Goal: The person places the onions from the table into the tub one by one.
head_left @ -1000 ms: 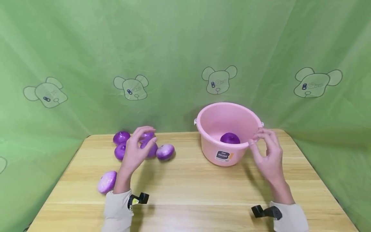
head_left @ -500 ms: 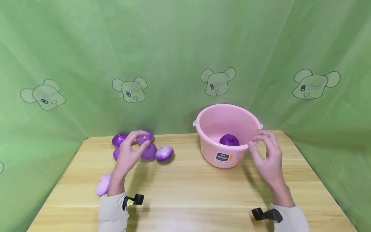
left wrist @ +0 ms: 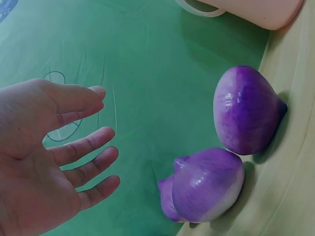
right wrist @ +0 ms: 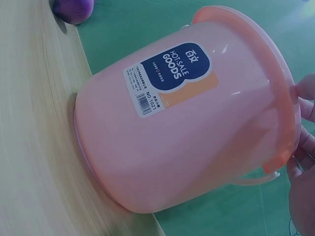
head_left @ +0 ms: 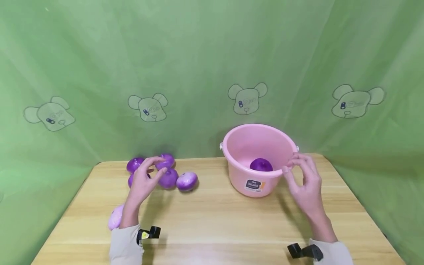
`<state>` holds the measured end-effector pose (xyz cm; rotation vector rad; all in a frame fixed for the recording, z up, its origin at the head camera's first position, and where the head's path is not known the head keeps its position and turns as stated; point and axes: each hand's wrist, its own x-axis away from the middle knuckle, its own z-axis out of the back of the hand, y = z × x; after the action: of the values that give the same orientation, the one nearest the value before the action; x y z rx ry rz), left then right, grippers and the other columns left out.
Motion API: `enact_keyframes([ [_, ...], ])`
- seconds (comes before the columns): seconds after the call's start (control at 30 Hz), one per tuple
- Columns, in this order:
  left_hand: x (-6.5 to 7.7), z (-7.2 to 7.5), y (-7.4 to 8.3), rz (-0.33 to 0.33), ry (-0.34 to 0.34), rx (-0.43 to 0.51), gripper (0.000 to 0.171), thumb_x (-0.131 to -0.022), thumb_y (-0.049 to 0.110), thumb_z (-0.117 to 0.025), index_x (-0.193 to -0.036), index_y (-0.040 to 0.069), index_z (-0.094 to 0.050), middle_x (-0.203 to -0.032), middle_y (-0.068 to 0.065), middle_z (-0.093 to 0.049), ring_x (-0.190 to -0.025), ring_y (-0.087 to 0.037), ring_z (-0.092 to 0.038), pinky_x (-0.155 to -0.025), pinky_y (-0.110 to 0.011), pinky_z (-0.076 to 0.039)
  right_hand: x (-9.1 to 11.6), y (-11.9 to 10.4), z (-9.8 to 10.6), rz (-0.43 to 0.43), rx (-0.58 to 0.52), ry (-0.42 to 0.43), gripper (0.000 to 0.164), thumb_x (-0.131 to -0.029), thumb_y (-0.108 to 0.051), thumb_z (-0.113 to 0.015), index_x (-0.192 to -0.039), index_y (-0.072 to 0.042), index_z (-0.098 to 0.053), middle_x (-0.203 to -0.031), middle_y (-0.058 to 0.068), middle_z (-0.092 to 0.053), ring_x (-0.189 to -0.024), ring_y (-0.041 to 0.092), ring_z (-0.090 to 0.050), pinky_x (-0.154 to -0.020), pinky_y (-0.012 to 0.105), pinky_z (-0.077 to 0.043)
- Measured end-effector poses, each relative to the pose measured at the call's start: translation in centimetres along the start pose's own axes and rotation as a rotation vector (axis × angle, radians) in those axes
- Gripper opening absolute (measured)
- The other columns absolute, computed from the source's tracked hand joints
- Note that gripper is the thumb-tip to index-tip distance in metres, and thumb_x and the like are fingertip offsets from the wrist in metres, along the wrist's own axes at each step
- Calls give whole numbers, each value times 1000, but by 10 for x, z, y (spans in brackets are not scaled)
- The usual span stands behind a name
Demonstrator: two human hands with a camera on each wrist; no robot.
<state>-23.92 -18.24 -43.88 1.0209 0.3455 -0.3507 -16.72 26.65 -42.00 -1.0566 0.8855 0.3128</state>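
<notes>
My left hand (head_left: 141, 186) hangs over the group of purple onions at the left, fingers and thumb apart and nothing between them. In the left wrist view its relaxed fingers (left wrist: 96, 164) stay clear of a purple onion (left wrist: 246, 110) and another onion (left wrist: 209, 187). At the right, my right hand (head_left: 308, 187) pinches the rim of a pink bucket (head_left: 236, 176), its thumb on the near side. One dark purple onion (head_left: 261, 165) lies inside the bucket. The right wrist view shows the bucket's label (right wrist: 170, 73) and fingertips (right wrist: 306, 142) at the rim.
Several onions lie at the table's back left, among them a pale-topped onion (head_left: 187, 181). A lighter onion (head_left: 115, 218) sits nearer, partly behind the left forearm. The wooden table (head_left: 212, 221) meets a green curtain (head_left: 198, 55) behind it.
My left hand has moved left over the onions, still holding nothing. The right hand keeps its grip on the bucket's rim. The whole head view has shifted slightly downward.
</notes>
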Motion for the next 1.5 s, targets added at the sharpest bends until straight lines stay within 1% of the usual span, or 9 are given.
enact_keyframes([
  [0.2,2,1,-5,19,-18,-8,36,-94,13,-75,-127,2,-65,-131,-18,-62,-120,-35,-57,-101,-61,-49,5,21,1,-22,-1,-24,16,-85,15,-69,-100,12,-67,-121,9,-60,-123,22,-53,-117,30,-39],
  [0.47,1,-4,-12,42,-48,-33,36,-91,7,-76,-126,3,-66,-128,-18,-63,-118,-39,-59,-99,-62,-50,5,24,3,-23,-1,-30,13,-87,10,-69,-99,12,-65,-121,24,-58,-124,26,-52,-117,33,-39],
  [0.57,0,-6,-15,56,-69,-51,36,-91,6,-76,-125,4,-66,-126,-19,-64,-119,-42,-59,-99,-62,-49,4,24,3,-28,-11,-31,13,-87,11,-69,-99,13,-65,-121,21,-58,-124,30,-52,-117,34,-39],
  [0.7,0,-7,-19,55,-100,-77,36,-90,3,-75,-125,1,-66,-125,-20,-65,-120,-43,-58,-101,-63,-48,4,23,3,-36,-12,-29,13,-87,13,-68,-100,13,-65,-122,10,-59,-123,29,-52,-117,32,-39],
  [0.9,1,-9,-21,52,-131,-112,40,-87,-2,-76,-126,0,-65,-128,-20,-65,-124,-42,-56,-105,-65,-44,3,15,0,-12,-18,-4,15,-83,19,-67,-97,14,-65,-120,6,-59,-120,28,-53,-116,30,-40],
  [1.13,3,-13,-25,93,-168,-163,49,-86,-3,-77,-132,3,-62,-138,-19,-60,-135,-42,-49,-115,-63,-34,5,22,2,-23,-16,-17,15,-85,14,-69,-99,11,-67,-120,24,-57,-122,29,-53,-117,31,-39],
  [1.2,3,-14,-25,108,-175,-170,51,-85,-3,-77,-133,3,-61,-140,-20,-58,-137,-42,-47,-117,-63,-32,5,23,2,-29,-12,-19,14,-85,15,-69,-99,11,-67,-121,23,-58,-123,29,-53,-117,32,-39],
  [1.3,4,-15,-27,123,-186,-177,52,-85,-2,-78,-134,4,-61,-142,-21,-56,-137,-44,-45,-117,-64,-31,4,20,1,-37,-9,-16,15,-85,16,-68,-98,12,-66,-121,15,-59,-122,27,-53,-117,31,-39],
  [1.5,4,-19,-29,108,-197,-208,53,-83,-3,-80,-132,2,-62,-142,-25,-54,-135,-45,-47,-116,-63,-33,0,-7,-1,-29,-10,-5,12,-84,19,-65,-96,16,-63,-119,-1,-57,-120,23,-53,-115,28,-40],
])
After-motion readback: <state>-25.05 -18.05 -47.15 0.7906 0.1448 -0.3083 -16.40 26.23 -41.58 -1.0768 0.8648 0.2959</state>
